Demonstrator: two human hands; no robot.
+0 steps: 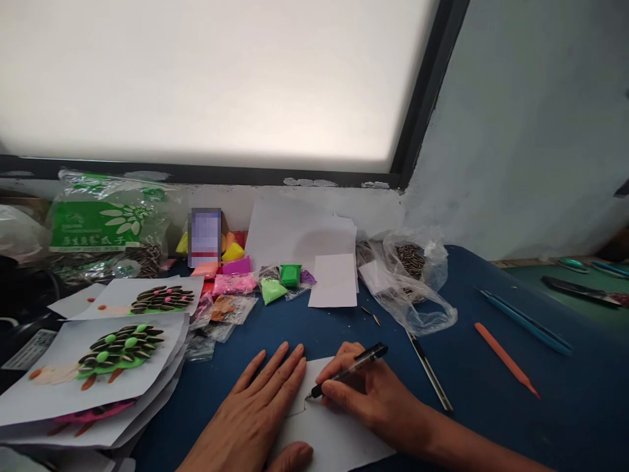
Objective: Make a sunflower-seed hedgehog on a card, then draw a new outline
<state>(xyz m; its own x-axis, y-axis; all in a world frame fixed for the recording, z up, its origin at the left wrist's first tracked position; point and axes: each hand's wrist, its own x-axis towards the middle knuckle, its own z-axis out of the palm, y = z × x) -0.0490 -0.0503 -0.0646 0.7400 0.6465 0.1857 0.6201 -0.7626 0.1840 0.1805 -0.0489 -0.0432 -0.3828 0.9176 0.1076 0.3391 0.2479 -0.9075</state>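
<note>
A black pen point(351, 369) is gripped in my right hand point(381, 396), its tip touching a sheet of white paper point(339, 438). A short thin line runs on the sheet from beside my left hand to near the pen tip. My left hand point(258, 406) lies flat on the paper's left side, fingers stretched out and thumb apart, holding nothing. Left of it is a stack of white sheets point(162, 383), the top one carrying a hedgehog picture point(118, 347) made of striped seeds and green clay.
Bags of coloured clay point(236, 283), blank sheets point(299, 229) and a plastic bag of seeds point(410, 262) line the back of the blue table point(496, 419). To the right lie a slim knife point(430, 373), an orange tool point(506, 359) and blue tweezers point(525, 321).
</note>
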